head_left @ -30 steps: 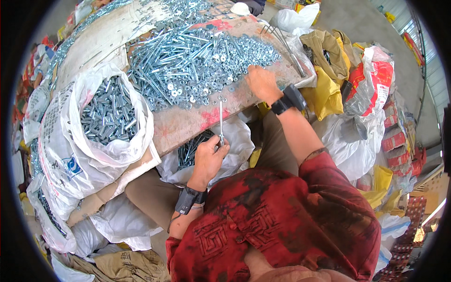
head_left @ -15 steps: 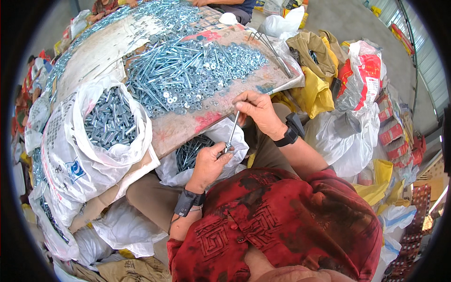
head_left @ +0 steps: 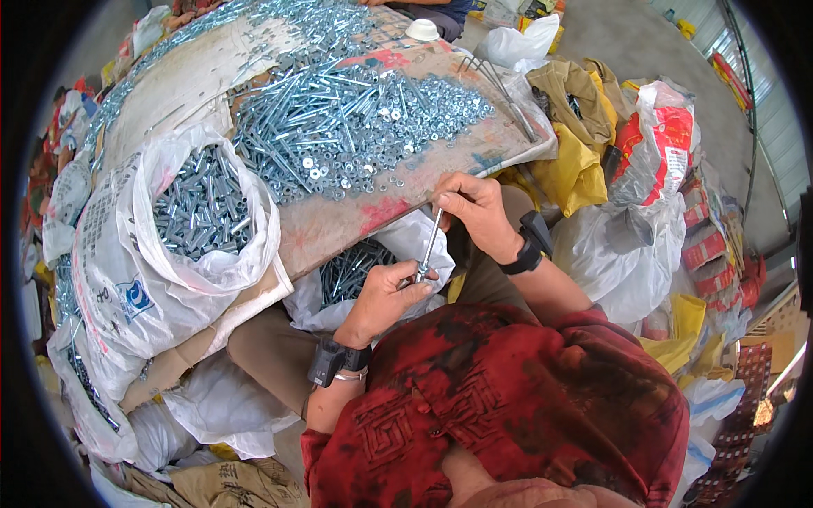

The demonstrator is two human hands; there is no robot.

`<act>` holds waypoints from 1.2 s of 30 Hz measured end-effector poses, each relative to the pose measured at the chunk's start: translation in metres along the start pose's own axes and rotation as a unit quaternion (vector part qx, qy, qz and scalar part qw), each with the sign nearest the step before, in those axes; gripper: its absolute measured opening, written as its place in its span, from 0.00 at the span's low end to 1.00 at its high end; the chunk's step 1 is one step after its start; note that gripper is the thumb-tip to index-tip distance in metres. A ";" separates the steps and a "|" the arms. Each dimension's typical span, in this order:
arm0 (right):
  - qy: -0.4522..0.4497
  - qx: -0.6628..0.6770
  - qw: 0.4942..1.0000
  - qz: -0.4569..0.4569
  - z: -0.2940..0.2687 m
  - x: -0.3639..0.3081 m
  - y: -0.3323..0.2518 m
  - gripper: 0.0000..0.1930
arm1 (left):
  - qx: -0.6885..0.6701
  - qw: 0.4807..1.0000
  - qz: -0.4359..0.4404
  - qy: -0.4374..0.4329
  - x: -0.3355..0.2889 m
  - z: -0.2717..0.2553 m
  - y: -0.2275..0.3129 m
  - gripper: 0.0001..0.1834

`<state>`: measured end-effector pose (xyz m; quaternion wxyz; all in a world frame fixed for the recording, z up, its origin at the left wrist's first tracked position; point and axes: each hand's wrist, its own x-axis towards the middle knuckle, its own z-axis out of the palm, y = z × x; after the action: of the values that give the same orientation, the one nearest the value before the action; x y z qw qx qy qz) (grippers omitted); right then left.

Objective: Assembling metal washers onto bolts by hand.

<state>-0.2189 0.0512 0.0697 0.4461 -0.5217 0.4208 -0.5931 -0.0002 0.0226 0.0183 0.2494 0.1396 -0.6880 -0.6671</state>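
Note:
A long shiny metal bolt (head_left: pixel 431 245) is held between my two hands above my lap. My left hand (head_left: pixel 381 300) is closed around its lower end, where the thumb and fingers partly hide a thicker metal piece. My right hand (head_left: pixel 483 213) pinches the upper end between thumb and fingers. Just beyond my left hand, an opened white bag (head_left: pixel 409 240) contains dark-looking bolts (head_left: pixel 356 269). On the table (head_left: pixel 326 233) in front lie a heap of long bolts (head_left: pixel 296 114) and many small washers and nuts (head_left: pixel 364 165).
A white woven sack (head_left: pixel 106 271) full of metal sleeves (head_left: pixel 201 207) stands at the table's left edge. A wire rake-like tool (head_left: pixel 508 102) rests near the right corner. Yellow bags (head_left: pixel 569 173) and a red-and-white sack (head_left: pixel 660 140) crowd the right. Another person (head_left: pixel 428 10) sits across the table.
Both hands have shifted slightly to the right, still holding the bolt. The whole view has also moved a little.

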 end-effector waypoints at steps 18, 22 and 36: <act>-0.155 -0.185 0.970 0.007 0.006 0.010 0.032 0.12 | 0.170 0.968 0.013 0.184 0.006 -0.001 -0.015 0.09; -0.150 -0.073 0.986 -0.003 0.056 0.025 0.049 0.14 | 0.200 0.942 0.096 0.252 0.010 -0.005 -0.019 0.08; -0.030 -0.058 0.997 0.045 0.044 0.011 0.023 0.21 | 0.217 0.930 0.007 0.296 0.007 -0.015 -0.023 0.12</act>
<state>-0.1739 0.0332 0.0544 0.4537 -0.5446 0.4639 -0.5314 -0.0018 0.0047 -0.0035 0.4104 0.3765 -0.7116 -0.4284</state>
